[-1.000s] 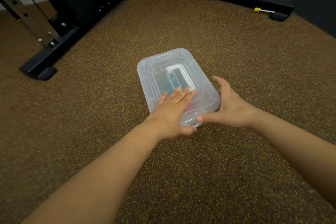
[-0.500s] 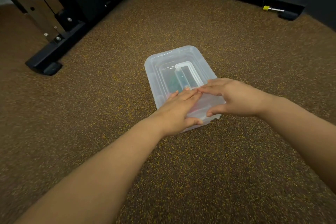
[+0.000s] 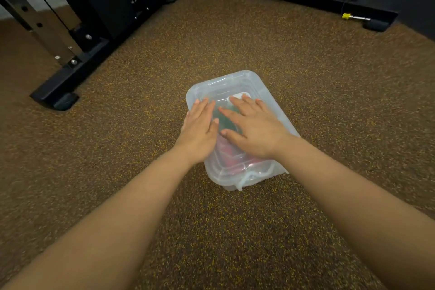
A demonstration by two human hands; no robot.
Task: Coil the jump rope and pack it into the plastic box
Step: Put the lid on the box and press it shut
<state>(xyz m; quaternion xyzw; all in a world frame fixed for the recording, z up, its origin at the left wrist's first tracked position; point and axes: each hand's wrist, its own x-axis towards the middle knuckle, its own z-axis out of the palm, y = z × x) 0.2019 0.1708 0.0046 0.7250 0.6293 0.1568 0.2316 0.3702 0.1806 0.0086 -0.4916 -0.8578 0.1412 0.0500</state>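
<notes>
Both hands now lie flat and open on the lid (image 3: 237, 88) of the plastic box (image 3: 280, 110), left hand (image 3: 200, 125) beside right hand (image 3: 253, 127), moved up from its near edge. Jump rope (image 3: 231, 160) shows faintly inside; closing looks nearly done.

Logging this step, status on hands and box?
Left hand and right hand flat on lid, fingers spread, no grip. Plastic box closed on floor; red and green shapes inside. Nothing obstructing.
</notes>
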